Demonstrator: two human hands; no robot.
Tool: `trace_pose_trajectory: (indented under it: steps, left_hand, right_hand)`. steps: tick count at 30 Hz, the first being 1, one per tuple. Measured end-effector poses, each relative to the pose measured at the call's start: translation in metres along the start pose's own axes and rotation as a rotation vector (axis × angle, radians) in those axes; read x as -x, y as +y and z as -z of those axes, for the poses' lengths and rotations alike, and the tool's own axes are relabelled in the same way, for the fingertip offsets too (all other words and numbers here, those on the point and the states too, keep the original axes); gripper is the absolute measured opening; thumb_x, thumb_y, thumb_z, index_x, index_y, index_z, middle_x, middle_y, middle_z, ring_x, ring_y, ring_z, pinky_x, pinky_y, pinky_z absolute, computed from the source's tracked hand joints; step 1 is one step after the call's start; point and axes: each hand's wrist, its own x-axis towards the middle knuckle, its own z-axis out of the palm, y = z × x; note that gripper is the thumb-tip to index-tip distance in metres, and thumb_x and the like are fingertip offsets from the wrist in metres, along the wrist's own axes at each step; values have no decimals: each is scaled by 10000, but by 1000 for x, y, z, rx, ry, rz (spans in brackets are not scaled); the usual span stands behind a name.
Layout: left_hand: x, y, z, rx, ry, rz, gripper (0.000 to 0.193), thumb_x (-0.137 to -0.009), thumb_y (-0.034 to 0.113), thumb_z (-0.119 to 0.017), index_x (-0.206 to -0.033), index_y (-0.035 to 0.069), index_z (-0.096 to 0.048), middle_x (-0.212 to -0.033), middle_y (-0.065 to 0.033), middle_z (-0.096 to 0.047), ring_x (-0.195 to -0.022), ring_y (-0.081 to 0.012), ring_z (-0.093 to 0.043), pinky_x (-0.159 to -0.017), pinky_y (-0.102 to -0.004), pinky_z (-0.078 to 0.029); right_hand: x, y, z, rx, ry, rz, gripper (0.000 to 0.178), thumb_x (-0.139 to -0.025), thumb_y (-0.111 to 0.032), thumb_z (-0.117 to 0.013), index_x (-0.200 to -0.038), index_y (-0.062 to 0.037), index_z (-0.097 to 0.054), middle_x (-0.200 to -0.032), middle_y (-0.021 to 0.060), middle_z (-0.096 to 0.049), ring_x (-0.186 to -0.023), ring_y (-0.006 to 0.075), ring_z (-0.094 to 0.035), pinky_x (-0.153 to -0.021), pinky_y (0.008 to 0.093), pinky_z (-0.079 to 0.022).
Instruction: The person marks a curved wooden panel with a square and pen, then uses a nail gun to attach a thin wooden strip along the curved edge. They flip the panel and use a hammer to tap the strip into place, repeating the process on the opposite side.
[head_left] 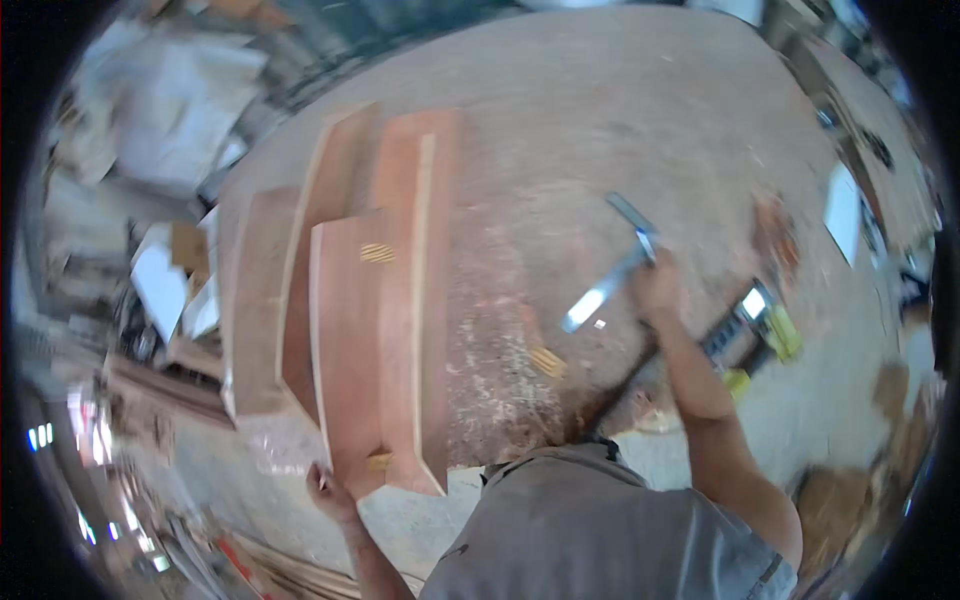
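With the right hand [655,285] closed on the metal square [610,275] right of centre and the left hand [325,490] gripping the near end of the reddish boards [380,300] left of centre, the overhanging stack could be tipped off the surface [600,120].

We are seeing a small yellow striped label [377,253] sitting on the reddish board at the centre left of the frame. A second yellow striped label [547,361] is lying on the bench surface just below the middle of the picture. Toward the right edge, a white rectangular sheet [842,212] is standing out against the darker clutter, though blur is keeping us from telling whether it is a sign or a package. In the upper left, pale boxes or wrapped bundles [170,110] are piling up, too smeared to tell apart.
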Motion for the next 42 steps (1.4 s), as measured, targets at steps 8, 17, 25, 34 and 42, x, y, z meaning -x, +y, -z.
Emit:
trace_pose_trajectory:
  steps: [8, 17, 25, 34, 42]
  left_hand:
    - [121, 77, -20, 43, -93, -54, 163, -924, 95, -664, -1061, 8, -659, -1105, -174, -669, -962, -274, -657, -751, -340, -556]
    - [167, 100, -31, 232, -203, -26, 143, -892, 68, -683, -1024, 15, -688, -1081, -170, -689, -946, -273, -678, -739, -332, -576]
    - [90, 130, -35, 525, -352, -64, 227, -899, 50, -665, -1123, 17, -665, -1089, -163, -682, -953, -254, -668, -769, -318, -546]
    - [22, 130, -56, 303, -355, -494, 240, -907, 121, -613, -1130, 41, -653, -1070, -150, -659, -1001, -345, -626, -911, -419, -492]
    - [7, 35, -80, 527, -305, -29, 179, -924, 113, -572, -1078, 68, -651, -1019, -184, -656, -980, -386, -612, -848, -444, -496]
  right_hand:
    - [-81, 85, -28, 114, -4, -30, 485, -815, -239, -700, -1251, -57, -590, -1098, 268, -619, -1042, 434, -600, -916, 500, -489]
    - [-104, 99, -28, -731, -100, -294, 322, -813, -175, -790, -1028, -39, -591, -802, 44, -601, -682, 169, -585, -606, 315, -475]
    - [52, -201, 84, -718, -85, 21, 199, -919, -219, -708, -877, -149, -526, -659, -74, -488, -520, 22, -424, -438, 220, -301]
    - [198, -352, -34, -1028, -496, -150, 329, -876, -119, -732, -1122, -80, -517, -736, -16, -538, -508, 64, -480, -403, 216, -356]
    - [210, -378, -120, -354, -759, 296, 302, -847, -301, -789, -990, -50, -701, -760, -14, -625, -607, 70, -531, -570, 275, -455]
